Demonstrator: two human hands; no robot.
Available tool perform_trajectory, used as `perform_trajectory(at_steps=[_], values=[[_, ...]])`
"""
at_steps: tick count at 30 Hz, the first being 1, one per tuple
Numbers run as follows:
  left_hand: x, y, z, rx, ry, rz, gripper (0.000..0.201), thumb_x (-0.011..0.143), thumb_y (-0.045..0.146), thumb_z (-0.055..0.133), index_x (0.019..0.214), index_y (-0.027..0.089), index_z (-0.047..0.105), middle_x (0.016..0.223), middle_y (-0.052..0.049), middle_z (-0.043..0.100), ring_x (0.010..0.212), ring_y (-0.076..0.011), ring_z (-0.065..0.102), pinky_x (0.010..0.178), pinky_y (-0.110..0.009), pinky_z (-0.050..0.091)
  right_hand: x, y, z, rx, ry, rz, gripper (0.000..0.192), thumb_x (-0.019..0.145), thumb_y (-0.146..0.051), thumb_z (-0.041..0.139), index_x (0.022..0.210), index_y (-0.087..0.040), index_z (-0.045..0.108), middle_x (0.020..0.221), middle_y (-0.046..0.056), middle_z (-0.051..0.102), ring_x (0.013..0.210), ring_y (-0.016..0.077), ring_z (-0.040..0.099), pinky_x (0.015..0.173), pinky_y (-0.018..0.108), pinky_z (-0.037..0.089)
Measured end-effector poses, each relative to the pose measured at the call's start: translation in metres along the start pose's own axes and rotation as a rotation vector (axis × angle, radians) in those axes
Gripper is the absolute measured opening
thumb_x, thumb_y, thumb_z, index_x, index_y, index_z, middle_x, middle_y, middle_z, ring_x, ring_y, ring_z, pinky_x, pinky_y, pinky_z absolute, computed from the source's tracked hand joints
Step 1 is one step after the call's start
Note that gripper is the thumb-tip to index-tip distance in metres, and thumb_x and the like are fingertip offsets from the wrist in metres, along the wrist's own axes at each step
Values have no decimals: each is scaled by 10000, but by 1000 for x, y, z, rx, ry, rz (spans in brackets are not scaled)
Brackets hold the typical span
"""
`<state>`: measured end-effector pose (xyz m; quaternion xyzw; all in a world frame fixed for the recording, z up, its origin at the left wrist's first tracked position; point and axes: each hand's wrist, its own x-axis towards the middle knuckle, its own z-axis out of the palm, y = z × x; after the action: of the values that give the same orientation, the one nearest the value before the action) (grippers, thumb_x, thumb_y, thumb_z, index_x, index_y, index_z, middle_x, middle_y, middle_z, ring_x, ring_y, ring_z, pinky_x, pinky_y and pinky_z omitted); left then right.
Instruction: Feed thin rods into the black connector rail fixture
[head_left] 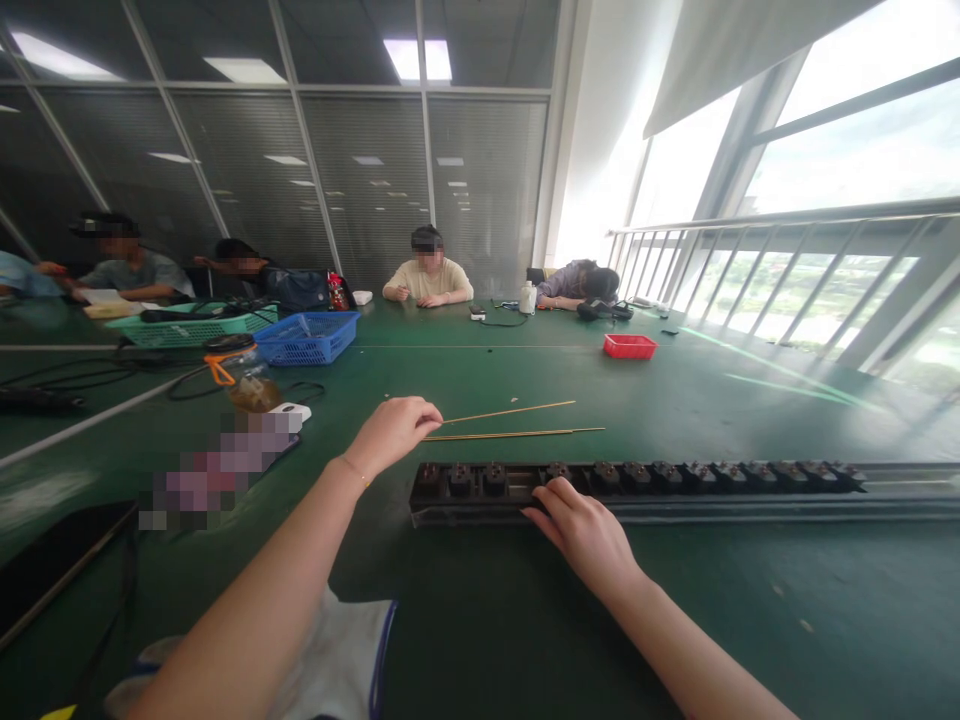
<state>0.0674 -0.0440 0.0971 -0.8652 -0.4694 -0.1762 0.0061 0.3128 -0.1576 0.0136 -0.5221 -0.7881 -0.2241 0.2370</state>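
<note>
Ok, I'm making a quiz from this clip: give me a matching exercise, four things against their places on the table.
Things:
1. left hand
2. right hand
3. red tray
4. blue basket

Places:
A. far side of the table, right of centre
B. fingers on the long black socket strip
C. at the near ends of two thin brass rods
D. far left, beside a green basket

Pairs: 1-C, 2-B, 3-A, 4-D
</note>
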Motion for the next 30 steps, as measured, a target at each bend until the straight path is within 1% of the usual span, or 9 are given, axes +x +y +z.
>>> perform_trajectory(at_steps=[2, 6, 8, 11, 16, 21, 23, 25, 30], values=[[3, -9, 18, 17, -23, -13, 239, 788, 283, 436, 804, 212, 664, 830, -21, 649, 752, -156, 572, 673, -247, 415, 0, 0, 0, 3, 0, -1, 338, 901, -368, 305, 888, -180, 587, 767, 19, 540, 584, 79, 547, 512, 199, 367], [4, -25, 55, 27, -117, -48, 197, 770, 244, 463, 784, 211, 656, 841, -26, 647, 769, -165, 580, 670, -255, 422, 0, 0, 0, -3, -3, -5, 345, 902, -369, 299, 883, -181, 588, 768, 23, 542, 582, 80, 547, 507, 198, 366], [2, -31, 68, 34, -141, -72, 195, 773, 244, 461, 788, 214, 653, 853, -28, 644, 779, -169, 581, 673, -257, 425, 0, 1, 0, -11, -3, -4, 345, 902, -369, 301, 886, -180, 590, 766, 24, 543, 574, 79, 544, 503, 199, 365], [1, -37, 79, 52, -113, -102, 217, 792, 262, 438, 807, 212, 649, 857, -35, 636, 775, -171, 579, 675, -260, 430, 0, 1, 1, -16, 4, -2, 356, 904, -372, 293, 895, -177, 591, 773, 27, 549, 576, 78, 546, 505, 200, 366], [1, -41, 85, 64, -14, -143, 231, 806, 289, 427, 832, 200, 639, 855, -43, 618, 783, -173, 567, 698, -272, 436, 0, 1, 2, -10, 3, -2, 359, 902, -378, 297, 890, -176, 594, 783, 25, 553, 582, 82, 548, 504, 203, 364], [-5, -48, 83, 136, 78, -217, 235, 774, 344, 492, 896, 205, 638, 965, -64, 601, 913, -206, 531, 791, -303, 426, 0, 0, 0, 3, 6, 2, 335, 898, -361, 319, 898, -170, 594, 784, 28, 552, 587, 84, 545, 518, 199, 365], [-10, -51, 81, 180, 70, -270, 278, 762, 388, 499, 928, 211, 635, 1001, -69, 605, 934, -224, 526, 790, -314, 428, 0, -1, -1, 13, 7, 2, 322, 896, -348, 328, 890, -166, 593, 783, 29, 551, 593, 85, 546, 522, 197, 364], [-14, -52, 80, 216, 30, -315, 317, 777, 408, 465, 964, 210, 626, 985, -74, 627, 922, -234, 541, 754, -316, 439, 1, -1, -1, 19, 3, 1, 314, 896, -340, 330, 891, -166, 592, 785, 32, 551, 598, 84, 548, 525, 194, 363], [-13, -45, 80, 291, -65, -367, 316, 810, 333, 402, 1019, 213, 606, 905, -83, 666, 838, -221, 598, 684, -299, 448, 1, -1, -3, 13, -17, 3, 322, 896, -349, 324, 894, -170, 591, 780, 32, 549, 585, 87, 545, 513, 197, 359]])
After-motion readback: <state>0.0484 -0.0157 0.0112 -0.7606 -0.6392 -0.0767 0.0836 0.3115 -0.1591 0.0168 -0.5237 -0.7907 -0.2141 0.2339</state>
